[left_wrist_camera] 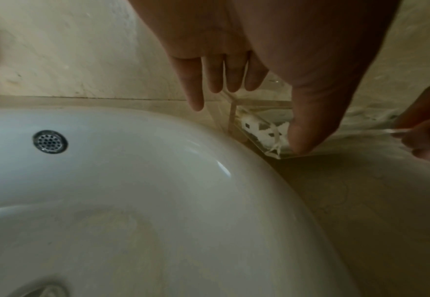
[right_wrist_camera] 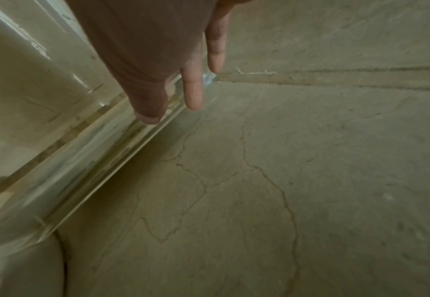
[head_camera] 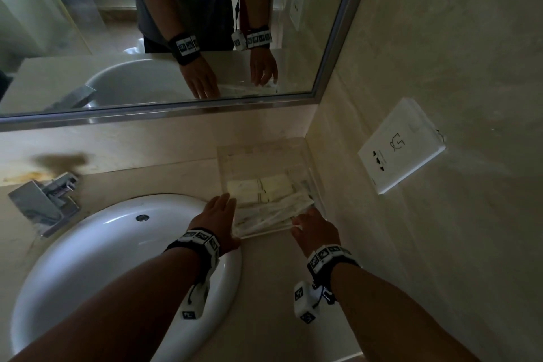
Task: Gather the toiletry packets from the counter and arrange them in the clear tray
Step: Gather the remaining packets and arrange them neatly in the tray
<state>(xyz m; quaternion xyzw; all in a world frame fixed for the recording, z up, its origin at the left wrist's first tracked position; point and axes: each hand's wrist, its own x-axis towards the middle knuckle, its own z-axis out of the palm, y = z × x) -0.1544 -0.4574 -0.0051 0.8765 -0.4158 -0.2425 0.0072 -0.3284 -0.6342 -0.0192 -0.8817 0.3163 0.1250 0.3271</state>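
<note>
A clear tray [head_camera: 266, 153] sits in the counter's back right corner, against the wall. Cream toiletry packets [head_camera: 261, 188] lie across its middle, and long clear-wrapped packets [head_camera: 270, 216] lie along its near side. My left hand [head_camera: 228, 216] lies along the tray's left wall with straight fingers. In the left wrist view the left hand [left_wrist_camera: 246, 124] has its thumb on the tray's [left_wrist_camera: 259, 112] near corner. My right hand [head_camera: 301, 222] is at the near right corner. In the right wrist view the right hand [right_wrist_camera: 170, 111] rests its thumb on the tray's wall [right_wrist_camera: 81, 170], fingers straight.
A white sink [head_camera: 117, 244] with a chrome faucet [head_camera: 44, 200] fills the counter left of the tray. A tiled wall with a white socket plate [head_camera: 402, 147] stands close on the right. A mirror [head_camera: 176, 23] hangs behind. Bare counter [head_camera: 270, 273] lies before the tray.
</note>
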